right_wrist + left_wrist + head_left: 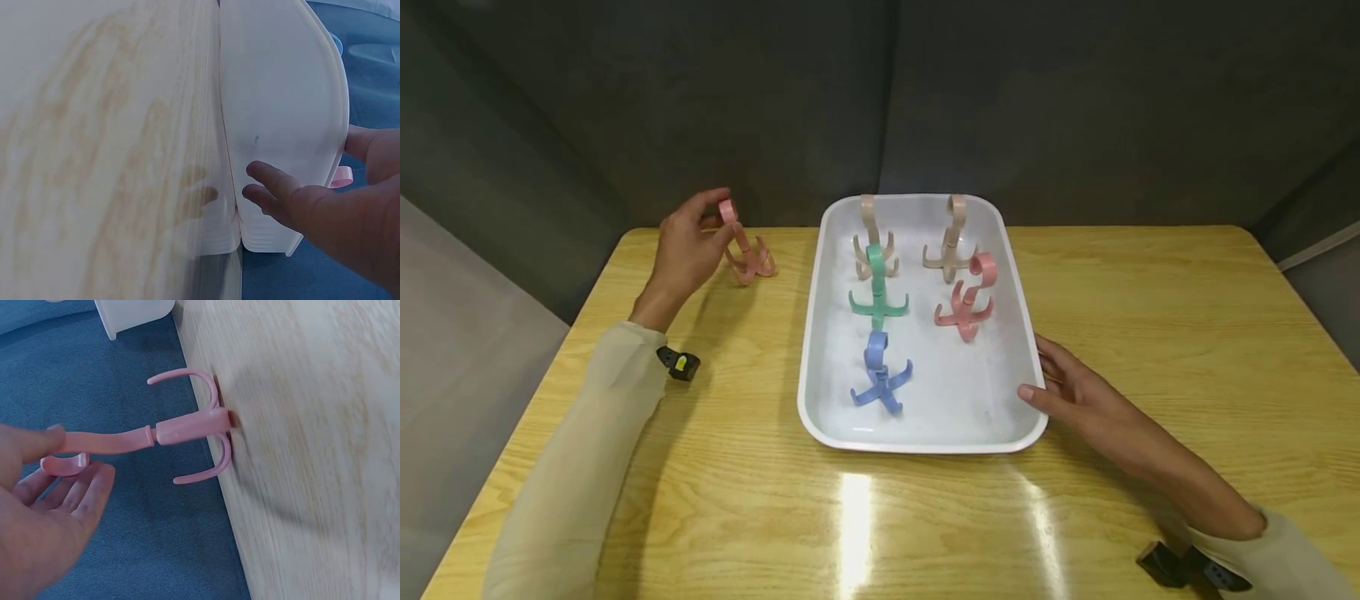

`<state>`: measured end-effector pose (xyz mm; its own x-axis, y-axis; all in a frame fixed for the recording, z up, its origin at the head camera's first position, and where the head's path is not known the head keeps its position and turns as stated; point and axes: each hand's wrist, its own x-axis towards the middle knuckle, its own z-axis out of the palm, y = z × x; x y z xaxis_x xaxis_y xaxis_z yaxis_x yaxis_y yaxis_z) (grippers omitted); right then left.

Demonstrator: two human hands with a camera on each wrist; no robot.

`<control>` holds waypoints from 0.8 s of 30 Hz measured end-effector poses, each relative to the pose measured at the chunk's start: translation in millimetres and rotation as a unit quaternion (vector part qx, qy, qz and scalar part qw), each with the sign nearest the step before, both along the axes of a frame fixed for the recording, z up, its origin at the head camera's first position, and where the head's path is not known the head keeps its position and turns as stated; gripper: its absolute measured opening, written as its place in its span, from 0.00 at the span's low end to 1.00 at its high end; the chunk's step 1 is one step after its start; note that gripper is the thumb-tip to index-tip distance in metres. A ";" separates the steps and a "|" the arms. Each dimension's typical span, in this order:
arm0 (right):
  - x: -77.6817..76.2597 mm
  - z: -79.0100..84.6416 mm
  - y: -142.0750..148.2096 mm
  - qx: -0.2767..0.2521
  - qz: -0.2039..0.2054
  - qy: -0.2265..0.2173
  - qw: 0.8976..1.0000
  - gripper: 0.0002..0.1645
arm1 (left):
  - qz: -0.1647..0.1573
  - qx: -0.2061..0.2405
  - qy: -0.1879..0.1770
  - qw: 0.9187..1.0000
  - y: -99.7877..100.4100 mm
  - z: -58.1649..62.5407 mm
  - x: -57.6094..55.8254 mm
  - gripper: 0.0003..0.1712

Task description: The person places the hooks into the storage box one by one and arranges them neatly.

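At the table's far left, my left hand (688, 246) pinches the curved top of a pink multi-arm hanging hook (748, 260). In the left wrist view the hook's pronged base (215, 422) is at the wooden tabletop, its stem between thumb and fingers. A white tray (925, 442) stands in the middle. My right hand (1075, 396) holds its right rim near the front corner, thumb over the edge and fingers along the outer wall. Inside the tray are two beige hooks (951, 250), a green hook (877, 292), another pink hook (967, 312) and a blue hook (882, 383).
A wooden table (737, 500) lies under everything. Dark grey fabric (737, 108) rises behind its far edge. Both sleeves carry small black wrist devices, one of them the left wrist device (679, 364).
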<state>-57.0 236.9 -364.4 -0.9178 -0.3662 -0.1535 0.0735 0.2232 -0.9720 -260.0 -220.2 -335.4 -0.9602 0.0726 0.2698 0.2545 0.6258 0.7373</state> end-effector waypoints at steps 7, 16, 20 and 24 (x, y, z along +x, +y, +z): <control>0.5 -0.9 -0.5 0.001 0.000 0.004 1.000 0.45 | 0.005 -0.004 0.028 1.000 -1.6 4.3 4.1 0.25; -0.3 0.2 -0.9 0.004 -0.003 0.002 1.000 0.45 | -0.010 0.021 0.092 0.995 2.0 24.0 8.1 0.23; -0.8 -0.3 -0.9 0.003 -0.001 0.003 1.000 0.45 | -0.022 0.033 0.106 0.994 6.7 33.5 13.4 0.23; -1.6 -0.8 -0.2 0.002 0.001 0.007 1.000 0.44 | -0.031 0.038 0.121 0.991 12.8 42.6 17.8 0.23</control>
